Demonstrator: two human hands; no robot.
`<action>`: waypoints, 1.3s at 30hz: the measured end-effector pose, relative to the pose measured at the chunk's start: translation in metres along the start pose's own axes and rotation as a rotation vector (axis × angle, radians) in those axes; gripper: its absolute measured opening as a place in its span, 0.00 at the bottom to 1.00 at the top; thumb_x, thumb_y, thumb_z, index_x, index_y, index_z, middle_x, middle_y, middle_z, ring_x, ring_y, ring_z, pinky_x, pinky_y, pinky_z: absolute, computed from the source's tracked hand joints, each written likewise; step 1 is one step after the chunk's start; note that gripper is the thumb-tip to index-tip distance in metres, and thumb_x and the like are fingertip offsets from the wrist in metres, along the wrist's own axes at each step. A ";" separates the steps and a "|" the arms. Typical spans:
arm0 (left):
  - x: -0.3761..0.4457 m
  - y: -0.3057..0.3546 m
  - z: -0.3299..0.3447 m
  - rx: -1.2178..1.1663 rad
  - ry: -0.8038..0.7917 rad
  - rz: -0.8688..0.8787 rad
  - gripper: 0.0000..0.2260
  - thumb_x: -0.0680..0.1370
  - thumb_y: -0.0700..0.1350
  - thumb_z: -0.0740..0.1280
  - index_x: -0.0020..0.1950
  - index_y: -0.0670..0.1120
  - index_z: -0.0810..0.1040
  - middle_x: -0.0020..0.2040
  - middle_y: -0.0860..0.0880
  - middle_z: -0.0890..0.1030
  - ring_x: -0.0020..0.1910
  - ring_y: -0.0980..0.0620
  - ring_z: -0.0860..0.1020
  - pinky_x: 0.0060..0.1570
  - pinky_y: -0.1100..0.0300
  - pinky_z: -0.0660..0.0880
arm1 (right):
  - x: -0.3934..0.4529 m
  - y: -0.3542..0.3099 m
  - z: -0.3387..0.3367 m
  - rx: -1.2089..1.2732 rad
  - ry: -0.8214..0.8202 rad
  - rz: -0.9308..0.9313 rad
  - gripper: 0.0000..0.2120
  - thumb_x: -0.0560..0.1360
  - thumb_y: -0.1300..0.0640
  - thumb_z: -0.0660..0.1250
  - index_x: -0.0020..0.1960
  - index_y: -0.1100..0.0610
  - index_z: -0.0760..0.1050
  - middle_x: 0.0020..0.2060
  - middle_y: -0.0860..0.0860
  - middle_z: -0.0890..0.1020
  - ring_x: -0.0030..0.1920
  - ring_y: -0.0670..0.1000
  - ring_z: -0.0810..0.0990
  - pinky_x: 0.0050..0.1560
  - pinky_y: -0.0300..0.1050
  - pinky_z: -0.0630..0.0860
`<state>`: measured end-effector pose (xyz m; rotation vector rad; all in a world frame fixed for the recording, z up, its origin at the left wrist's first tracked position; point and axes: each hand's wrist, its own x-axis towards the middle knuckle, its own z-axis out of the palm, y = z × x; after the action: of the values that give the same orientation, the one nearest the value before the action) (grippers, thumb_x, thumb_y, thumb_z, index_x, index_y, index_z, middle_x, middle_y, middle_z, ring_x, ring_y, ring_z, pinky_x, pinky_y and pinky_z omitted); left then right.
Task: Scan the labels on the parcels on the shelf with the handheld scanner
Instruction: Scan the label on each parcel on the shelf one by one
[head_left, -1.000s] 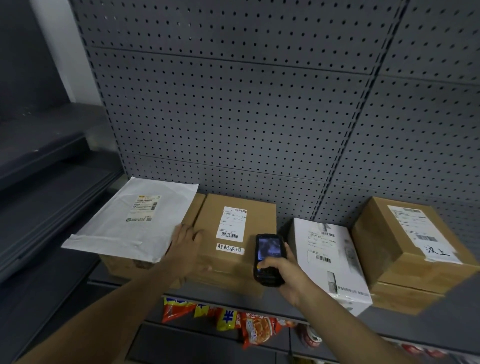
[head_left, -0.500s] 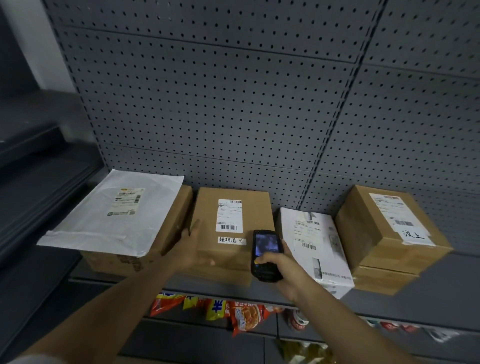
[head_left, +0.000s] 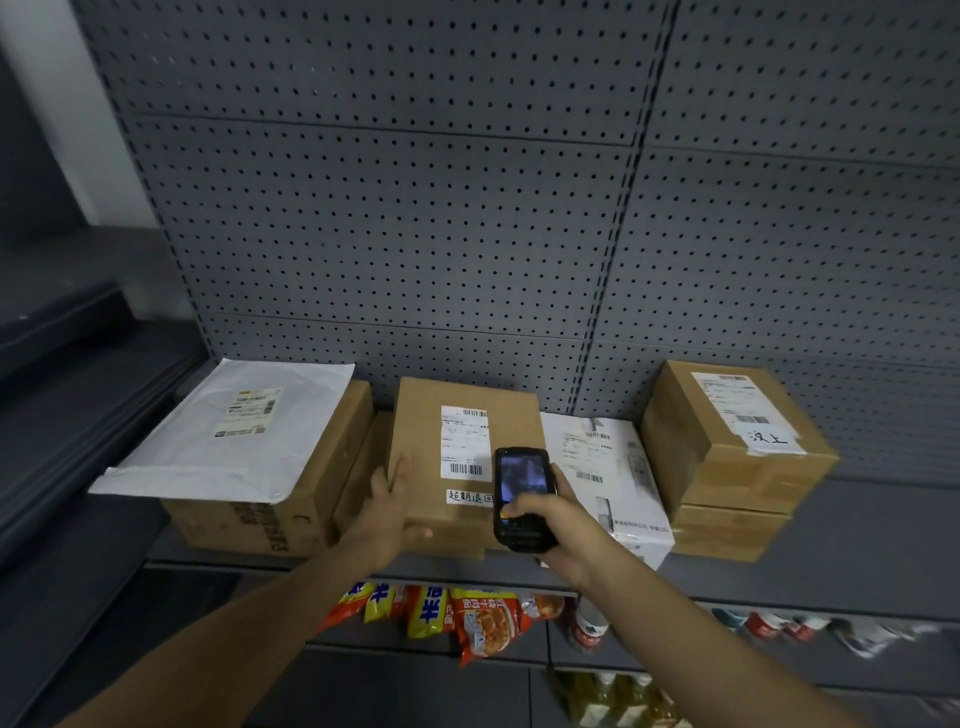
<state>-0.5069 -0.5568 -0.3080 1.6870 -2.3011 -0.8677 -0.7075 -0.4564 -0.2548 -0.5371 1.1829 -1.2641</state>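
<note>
Several parcels stand in a row on the grey shelf (head_left: 862, 545). From the left they are a white mailer bag (head_left: 234, 431) lying on a brown carton (head_left: 317, 488), a brown box (head_left: 467, 395) with a white barcode label (head_left: 465, 441), a white box (head_left: 597, 467) and a taller brown box (head_left: 727, 447). My left hand (head_left: 392, 506) rests on the middle brown box's front left corner, fingers straight on top, thumb along the front face. My right hand (head_left: 563, 535) grips the black handheld scanner (head_left: 522, 493), screen lit, held over that box's right edge near its label.
A grey pegboard wall (head_left: 467, 234) rises behind the parcels. Below the shelf hang snack packets (head_left: 467, 618) and bottles (head_left: 589, 623). Dark shelving (head_left: 78, 389) juts out at the left. Bare shelf surface lies right of the tall brown box.
My left hand slid from the top of the brown box to its front left corner. The scanner stayed over the box's right edge. The view shifted slightly.
</note>
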 end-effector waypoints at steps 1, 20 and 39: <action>-0.005 0.003 0.002 0.024 0.028 0.007 0.51 0.73 0.47 0.73 0.76 0.53 0.32 0.75 0.42 0.45 0.72 0.42 0.60 0.72 0.46 0.61 | -0.008 -0.001 -0.002 -0.009 -0.010 -0.002 0.32 0.66 0.74 0.68 0.66 0.54 0.71 0.59 0.63 0.81 0.59 0.65 0.80 0.40 0.51 0.80; -0.172 0.082 0.069 -0.064 0.527 0.229 0.50 0.74 0.41 0.71 0.76 0.51 0.30 0.76 0.42 0.37 0.74 0.37 0.57 0.71 0.45 0.64 | -0.229 0.006 -0.027 -0.056 -0.234 -0.114 0.32 0.66 0.73 0.66 0.66 0.52 0.72 0.54 0.61 0.81 0.54 0.63 0.79 0.47 0.52 0.79; -0.228 0.108 0.091 -0.068 0.580 0.326 0.49 0.73 0.39 0.71 0.77 0.49 0.34 0.77 0.40 0.38 0.76 0.38 0.51 0.71 0.42 0.61 | -0.316 0.017 -0.047 -0.053 -0.161 -0.134 0.34 0.62 0.71 0.66 0.66 0.51 0.73 0.55 0.61 0.80 0.53 0.63 0.78 0.46 0.53 0.78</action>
<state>-0.5560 -0.2956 -0.2779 1.2625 -2.0227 -0.3265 -0.7002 -0.1487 -0.1673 -0.7540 1.0618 -1.2797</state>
